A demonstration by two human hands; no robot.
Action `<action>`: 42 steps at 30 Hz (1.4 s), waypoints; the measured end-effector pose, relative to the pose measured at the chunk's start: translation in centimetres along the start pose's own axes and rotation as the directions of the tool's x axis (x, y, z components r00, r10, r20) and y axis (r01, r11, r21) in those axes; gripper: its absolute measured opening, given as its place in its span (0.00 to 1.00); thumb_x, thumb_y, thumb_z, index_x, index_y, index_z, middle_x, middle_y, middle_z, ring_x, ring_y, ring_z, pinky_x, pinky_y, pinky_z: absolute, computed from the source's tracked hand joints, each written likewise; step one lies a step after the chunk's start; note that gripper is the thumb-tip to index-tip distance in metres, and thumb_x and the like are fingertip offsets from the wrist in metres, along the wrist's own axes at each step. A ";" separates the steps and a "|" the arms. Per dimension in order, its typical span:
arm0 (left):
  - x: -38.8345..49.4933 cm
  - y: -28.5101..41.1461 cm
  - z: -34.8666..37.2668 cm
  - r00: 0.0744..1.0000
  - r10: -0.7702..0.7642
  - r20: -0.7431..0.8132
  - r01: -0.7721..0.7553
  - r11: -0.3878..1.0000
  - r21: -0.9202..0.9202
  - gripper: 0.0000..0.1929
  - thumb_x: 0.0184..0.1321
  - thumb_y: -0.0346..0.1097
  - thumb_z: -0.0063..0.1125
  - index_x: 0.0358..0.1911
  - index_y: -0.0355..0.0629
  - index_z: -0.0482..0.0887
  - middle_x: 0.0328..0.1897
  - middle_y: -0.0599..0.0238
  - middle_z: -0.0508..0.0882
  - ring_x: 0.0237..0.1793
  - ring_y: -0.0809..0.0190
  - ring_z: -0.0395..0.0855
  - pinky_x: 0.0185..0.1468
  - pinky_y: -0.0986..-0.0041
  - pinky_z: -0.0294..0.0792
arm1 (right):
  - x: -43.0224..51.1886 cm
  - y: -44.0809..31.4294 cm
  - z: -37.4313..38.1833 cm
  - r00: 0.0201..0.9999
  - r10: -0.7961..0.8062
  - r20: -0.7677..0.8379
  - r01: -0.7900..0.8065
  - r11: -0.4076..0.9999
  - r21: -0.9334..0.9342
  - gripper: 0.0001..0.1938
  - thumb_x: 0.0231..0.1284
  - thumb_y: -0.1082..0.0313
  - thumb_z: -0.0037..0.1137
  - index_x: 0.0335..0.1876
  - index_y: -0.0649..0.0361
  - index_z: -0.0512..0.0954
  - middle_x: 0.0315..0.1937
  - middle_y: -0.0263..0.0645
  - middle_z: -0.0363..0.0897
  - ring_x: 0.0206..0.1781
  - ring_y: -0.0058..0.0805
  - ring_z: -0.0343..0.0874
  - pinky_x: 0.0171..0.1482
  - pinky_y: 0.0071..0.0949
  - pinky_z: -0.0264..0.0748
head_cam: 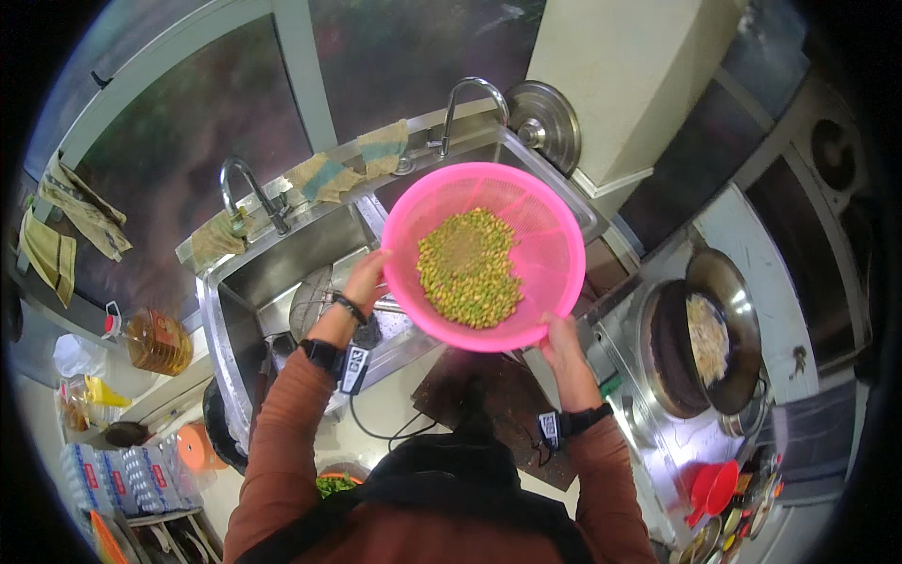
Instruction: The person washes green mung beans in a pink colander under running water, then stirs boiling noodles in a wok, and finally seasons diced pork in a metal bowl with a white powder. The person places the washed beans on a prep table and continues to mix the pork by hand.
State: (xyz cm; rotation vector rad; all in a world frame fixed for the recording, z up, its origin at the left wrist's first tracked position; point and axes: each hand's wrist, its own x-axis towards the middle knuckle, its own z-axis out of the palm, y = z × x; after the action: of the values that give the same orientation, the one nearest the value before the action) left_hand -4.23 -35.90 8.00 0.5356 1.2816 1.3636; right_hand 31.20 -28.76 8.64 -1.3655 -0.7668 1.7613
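A round pink plastic colander (550,271) is held up in front of me, over the edge of the right sink basin. My left hand (366,282) grips its rim at the left, and my right hand (560,342) grips the rim at the lower right. Inside lies a heap of small green and yellowish beans or peas (471,271), with a browner patch near its top. Beneath my left hand, a round wire-mesh strainer (310,303) rests in the left part of the steel double sink (243,324). The colander hides much of the right basin.
Two chrome faucets (271,204) (451,116) rise behind the sink, with cloths between them. A metal lid (546,127) leans at the back. At right, a wok (740,331) with pale food sits tilted by the stove. An oil jug (158,342) stands left; a red plastic scoop (715,486) lies lower right.
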 end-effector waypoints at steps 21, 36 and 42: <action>32.2 -7.4 1.0 0.937 -0.053 -0.346 0.319 0.535 0.782 0.19 0.57 0.42 0.56 0.49 0.36 0.80 0.43 0.46 0.85 0.43 0.44 0.85 0.46 0.59 0.77 | 39.4 2.1 1.0 0.974 0.223 -0.033 -0.225 0.969 -0.100 0.29 0.41 0.83 0.46 0.57 0.61 0.68 0.42 0.42 0.75 0.38 0.43 0.81 0.29 0.48 0.84; 50.4 2.4 2.5 0.773 0.627 -0.099 -0.276 0.472 0.837 0.11 0.66 0.34 0.48 0.43 0.38 0.83 0.46 0.52 0.85 0.47 0.53 0.84 0.53 0.67 0.72 | 44.6 2.8 -0.3 0.997 -0.042 -0.057 -0.005 0.760 -0.650 0.25 0.54 0.79 0.53 0.61 0.67 0.68 0.57 0.49 0.76 0.61 0.40 0.74 0.62 0.34 0.69; 53.3 3.2 0.0 0.893 0.418 -0.167 -0.125 0.587 0.800 0.12 0.66 0.34 0.48 0.45 0.34 0.82 0.41 0.56 0.86 0.43 0.64 0.84 0.49 0.74 0.73 | 44.3 2.2 0.2 0.989 -0.047 -0.137 -0.087 0.564 -0.821 0.29 0.54 0.73 0.57 0.64 0.67 0.65 0.59 0.55 0.73 0.64 0.49 0.71 0.65 0.38 0.66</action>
State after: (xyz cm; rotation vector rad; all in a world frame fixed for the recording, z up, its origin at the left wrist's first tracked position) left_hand -19.59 12.76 -7.76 1.1789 2.1787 1.1128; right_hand 24.59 7.71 -15.65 -2.0781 -1.6367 1.2823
